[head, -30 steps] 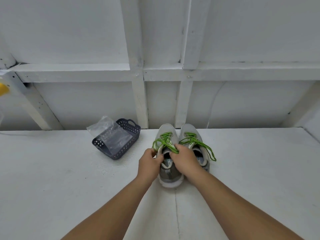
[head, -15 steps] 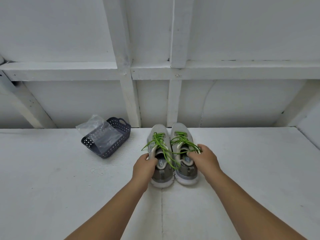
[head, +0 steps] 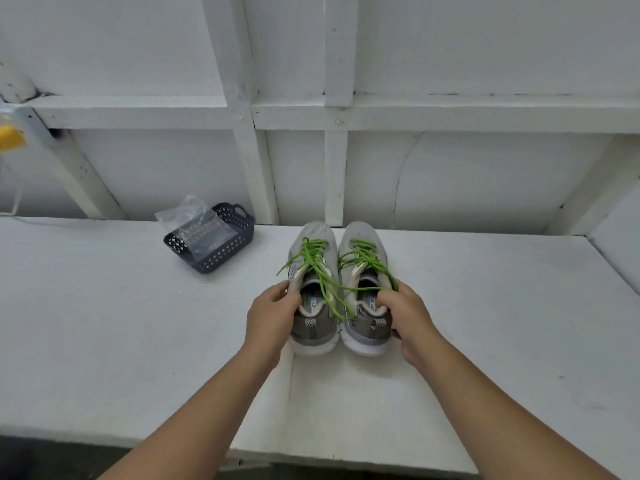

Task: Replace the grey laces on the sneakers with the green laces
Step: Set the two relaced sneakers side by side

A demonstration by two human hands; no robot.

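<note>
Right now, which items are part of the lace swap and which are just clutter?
In the job:
left sneaker
right sneaker
green laces
left hand, gripping the left sneaker
right hand, gripping the right sneaker

Lying about:
dark basket
clear plastic bag in it
yellow object, far left

White-painted workbench against a white panelled wall

White tabletop [head: 104, 323] with a seam down its middle; wall [head: 485, 46] crossed by a horizontal rail [head: 485, 112] and upright posts [head: 337, 168], diagonal braces at both sides; even, soft light.
</note>
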